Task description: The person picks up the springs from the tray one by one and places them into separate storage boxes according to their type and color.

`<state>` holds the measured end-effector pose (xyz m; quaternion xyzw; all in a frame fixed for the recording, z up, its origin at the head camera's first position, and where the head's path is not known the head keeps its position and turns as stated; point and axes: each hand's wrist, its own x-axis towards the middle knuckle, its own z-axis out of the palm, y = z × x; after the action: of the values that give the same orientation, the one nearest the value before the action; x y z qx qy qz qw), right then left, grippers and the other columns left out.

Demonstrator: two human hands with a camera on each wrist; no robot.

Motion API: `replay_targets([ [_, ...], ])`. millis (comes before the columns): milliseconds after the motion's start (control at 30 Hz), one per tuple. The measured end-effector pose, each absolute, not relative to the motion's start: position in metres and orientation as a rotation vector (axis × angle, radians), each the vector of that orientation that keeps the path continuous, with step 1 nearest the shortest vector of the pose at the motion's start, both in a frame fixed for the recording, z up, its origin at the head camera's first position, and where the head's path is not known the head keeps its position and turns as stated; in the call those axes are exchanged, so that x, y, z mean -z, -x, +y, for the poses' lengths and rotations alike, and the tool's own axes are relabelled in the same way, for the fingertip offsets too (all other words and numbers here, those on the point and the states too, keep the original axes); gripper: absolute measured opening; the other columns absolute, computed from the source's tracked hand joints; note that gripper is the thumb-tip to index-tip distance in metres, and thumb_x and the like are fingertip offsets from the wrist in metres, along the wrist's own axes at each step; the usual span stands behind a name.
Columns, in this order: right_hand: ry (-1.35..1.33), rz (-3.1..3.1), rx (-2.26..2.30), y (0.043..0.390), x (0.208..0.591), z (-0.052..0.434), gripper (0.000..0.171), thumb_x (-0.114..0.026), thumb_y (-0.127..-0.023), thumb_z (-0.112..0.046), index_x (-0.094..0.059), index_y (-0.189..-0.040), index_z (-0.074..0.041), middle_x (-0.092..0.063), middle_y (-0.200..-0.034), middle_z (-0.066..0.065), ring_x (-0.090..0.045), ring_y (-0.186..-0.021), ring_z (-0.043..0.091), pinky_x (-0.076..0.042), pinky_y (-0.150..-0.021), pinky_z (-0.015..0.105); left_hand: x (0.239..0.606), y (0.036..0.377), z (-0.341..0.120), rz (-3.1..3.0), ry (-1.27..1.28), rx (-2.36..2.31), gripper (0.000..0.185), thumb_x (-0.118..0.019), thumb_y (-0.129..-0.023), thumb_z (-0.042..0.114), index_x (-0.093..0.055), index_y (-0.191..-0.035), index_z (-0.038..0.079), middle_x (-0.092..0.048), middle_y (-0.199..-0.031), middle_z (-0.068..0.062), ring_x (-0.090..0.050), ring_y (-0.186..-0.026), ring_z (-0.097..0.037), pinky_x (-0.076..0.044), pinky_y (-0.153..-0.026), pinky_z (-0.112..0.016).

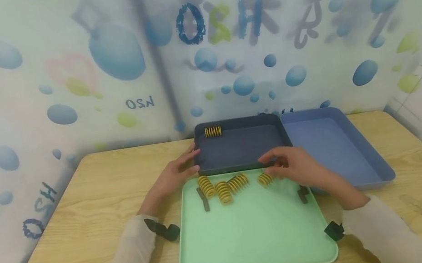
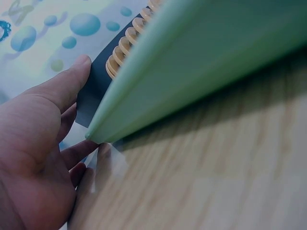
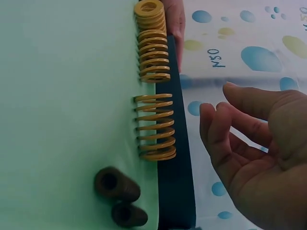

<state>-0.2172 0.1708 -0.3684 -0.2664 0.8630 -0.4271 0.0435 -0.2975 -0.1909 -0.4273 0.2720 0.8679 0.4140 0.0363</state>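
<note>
My left hand (image 1: 173,175) rests against the left wall of a dark grey tray (image 1: 247,166), its fingers fairly straight. Inside that tray, at the back left, lies a yellow coil spring (image 1: 213,131). Over the far right part of a green tray (image 1: 249,240) hovers my right hand (image 1: 299,166), fingers loosely bent. The right wrist view shows nothing between those fingers, and a gap to the nearest spring (image 3: 156,127). Several more yellow springs (image 1: 238,183) lie along the green tray's far edge, some touching each other.
Short dark tubes (image 3: 117,184) lie at the green tray's right side, and dark narrow pieces (image 1: 203,200) at its left. A blue tray (image 1: 363,151) stands right of the dark one. Behind the wooden table (image 1: 67,246) is a patterned backdrop (image 1: 122,95).
</note>
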Motion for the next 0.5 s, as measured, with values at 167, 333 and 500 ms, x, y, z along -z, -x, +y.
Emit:
replay_targets([
  [167, 0.839, 2.71, 1.176, 0.212, 0.372, 0.176, 0.031, -0.065, -0.093, -0.022, -0.064, -0.121, -0.009, -0.065, -0.115, 0.008, -0.063, -0.082, 0.011, -0.052, -0.062, 0.029, 0.425, 0.298, -0.192, 2.651, -0.851, -1.27, 0.057, -0.057, -0.096, 0.038, -0.041, -0.147, 0.018, -0.019, -0.158, 0.006, -0.016, -0.143, -0.019, -0.016, -0.114, -0.047],
  [333, 0.846, 2.715, 1.135, 0.21, 0.375, 0.178, 0.031, -0.066, -0.092, -0.017, -0.064, -0.122, -0.009, -0.064, -0.116, 0.005, -0.064, -0.082, 0.011, -0.052, -0.063, 0.029, 0.426, 0.298, -0.192, 2.646, -0.854, -1.289, 0.057, -0.059, -0.095, 0.036, -0.041, -0.146, 0.017, -0.02, -0.158, 0.006, -0.017, -0.143, -0.02, -0.016, -0.113, -0.048],
  [500, 0.813, 2.718, 1.101, 0.211, 0.38, 0.182, 0.029, -0.066, -0.091, -0.016, -0.066, -0.121, -0.011, -0.063, -0.118, 0.006, -0.064, -0.08, 0.01, -0.051, -0.06, 0.029, 0.428, 0.299, -0.192, 2.649, -0.861, -1.29, 0.057, -0.06, -0.095, 0.035, -0.042, -0.146, 0.017, -0.02, -0.157, 0.008, -0.017, -0.143, -0.019, -0.018, -0.113, -0.047],
])
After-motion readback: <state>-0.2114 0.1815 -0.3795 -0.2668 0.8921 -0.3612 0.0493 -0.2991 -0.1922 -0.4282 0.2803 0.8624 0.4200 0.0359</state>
